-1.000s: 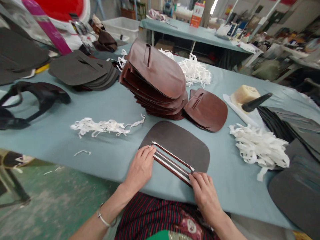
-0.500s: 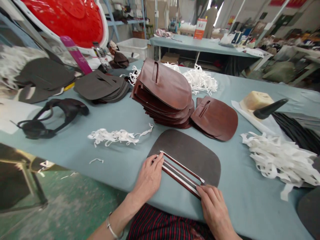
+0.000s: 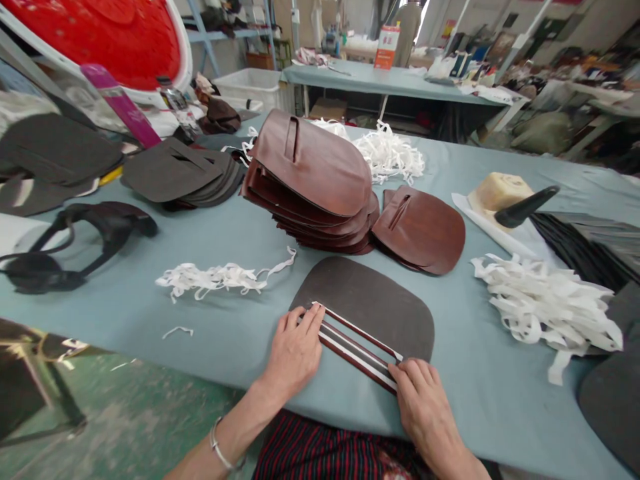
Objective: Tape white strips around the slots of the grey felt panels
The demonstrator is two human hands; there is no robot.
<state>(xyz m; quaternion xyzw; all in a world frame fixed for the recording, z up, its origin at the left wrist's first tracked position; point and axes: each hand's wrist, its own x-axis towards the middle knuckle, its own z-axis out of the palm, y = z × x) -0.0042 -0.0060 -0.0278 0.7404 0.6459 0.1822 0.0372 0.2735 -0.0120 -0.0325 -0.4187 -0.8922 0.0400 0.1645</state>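
A dark grey rounded panel (image 3: 373,300) lies flat near the table's front edge. Along its near side runs a brown strip (image 3: 355,357) with white tape lines and a long slot. My left hand (image 3: 295,347) presses its fingertips on the strip's left end, fingers together. At the right end, the fingers of my right hand (image 3: 427,400) are bunched on the strip. Beyond the panel stands a stack of brown leather pieces (image 3: 320,163), with more brown pieces (image 3: 423,230) to its right.
White tape scraps lie left (image 3: 210,280) and right (image 3: 550,307). A black-handled tool (image 3: 525,207) rests by a yellowish block (image 3: 500,193). Grey panels (image 3: 170,173) and a black strapped object (image 3: 95,240) are at the left. A person (image 3: 411,30) stands far behind.
The view has shifted slightly, so the table items appear further left. Both hands stay at the two ends of the strip, with little change in their grip.
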